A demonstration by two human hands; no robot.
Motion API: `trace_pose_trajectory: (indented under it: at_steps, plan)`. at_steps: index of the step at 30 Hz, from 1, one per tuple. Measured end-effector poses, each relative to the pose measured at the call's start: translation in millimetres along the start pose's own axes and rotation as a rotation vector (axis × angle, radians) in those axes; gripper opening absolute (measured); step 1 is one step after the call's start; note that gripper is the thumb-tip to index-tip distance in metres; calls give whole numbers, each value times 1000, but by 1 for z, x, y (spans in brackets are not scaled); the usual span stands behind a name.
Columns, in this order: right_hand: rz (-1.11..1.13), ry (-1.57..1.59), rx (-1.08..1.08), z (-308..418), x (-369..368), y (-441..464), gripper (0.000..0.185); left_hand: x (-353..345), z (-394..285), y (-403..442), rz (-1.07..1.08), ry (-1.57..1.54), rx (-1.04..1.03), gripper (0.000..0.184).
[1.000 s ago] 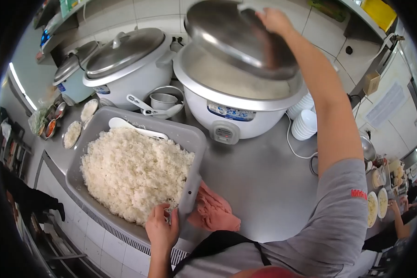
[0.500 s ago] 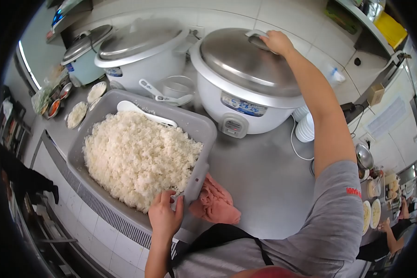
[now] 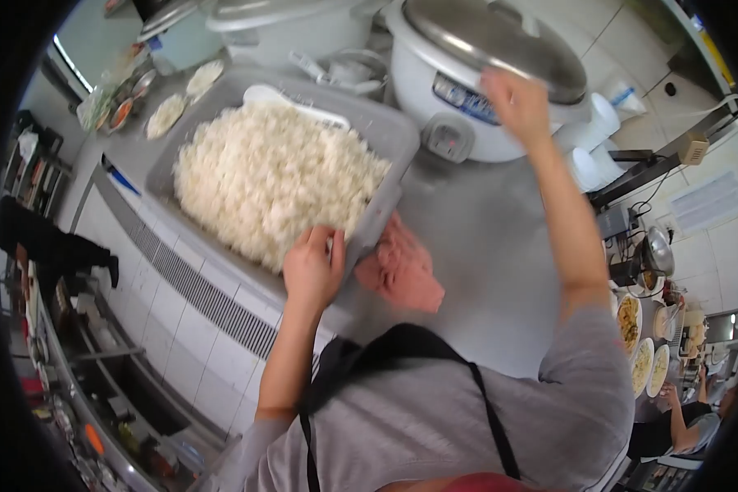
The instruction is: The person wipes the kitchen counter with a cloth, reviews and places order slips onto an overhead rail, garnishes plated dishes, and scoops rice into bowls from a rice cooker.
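A grey plastic tub (image 3: 162, 182) holds a large heap of cooked white rice (image 3: 271, 184). My left hand (image 3: 313, 266) is closed over the tub's near corner rim, fingers on the rice side. A white rice paddle (image 3: 297, 107) lies on the rice along the far rim. My right hand (image 3: 518, 108) is in the air before the large rice cooker (image 3: 418, 86), off its metal lid (image 3: 500, 41), which sits on top. That hand is blurred and its fingers look curled. A crumpled pink cloth (image 3: 402, 266) lies against the tub's right side.
More rice cookers (image 3: 291, 29) stand along the wall at the back left. White stacked bowls (image 3: 590, 139) are right of the large cooker. Small dishes of rice (image 3: 166, 116) sit left of the tub. A co-worker (image 3: 681, 426) is at the far right, near plates of food (image 3: 641, 365).
My right hand has let go of the cooker's lid handle and come down toward me. My left hand stays on the tub's rim. The view has tilted downward.
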State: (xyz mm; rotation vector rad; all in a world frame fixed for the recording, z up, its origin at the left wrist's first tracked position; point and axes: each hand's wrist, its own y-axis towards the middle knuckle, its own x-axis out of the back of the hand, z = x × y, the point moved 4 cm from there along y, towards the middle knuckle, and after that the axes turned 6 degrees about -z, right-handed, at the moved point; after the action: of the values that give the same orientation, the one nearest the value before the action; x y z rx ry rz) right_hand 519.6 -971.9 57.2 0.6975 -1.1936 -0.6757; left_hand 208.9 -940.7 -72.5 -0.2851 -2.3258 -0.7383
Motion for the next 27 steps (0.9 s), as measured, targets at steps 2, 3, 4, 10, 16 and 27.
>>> trace_pose_trajectory:
  at_steps: [2,3,4,10,16,27]
  plan:
    - [154,84,-4,50,-26,-92,14,3,-2,0,-24,7,-18,16]
    - [174,32,-100,67,-45,-132,13,5,-3,1,-44,-15,-21,18]
    - [490,98,-548,71,-70,-175,16,6,-5,0,-62,-42,-26,19]
    - [257,-145,-139,143,-109,-257,35,0,-9,-2,-49,-37,-46,20]
    - [542,-203,-561,-7,-74,-231,33,2,-7,-10,-28,-72,-22,16]
    - [509,-37,43,75,-240,15,20,77,19,-46,-369,-312,-41,11]
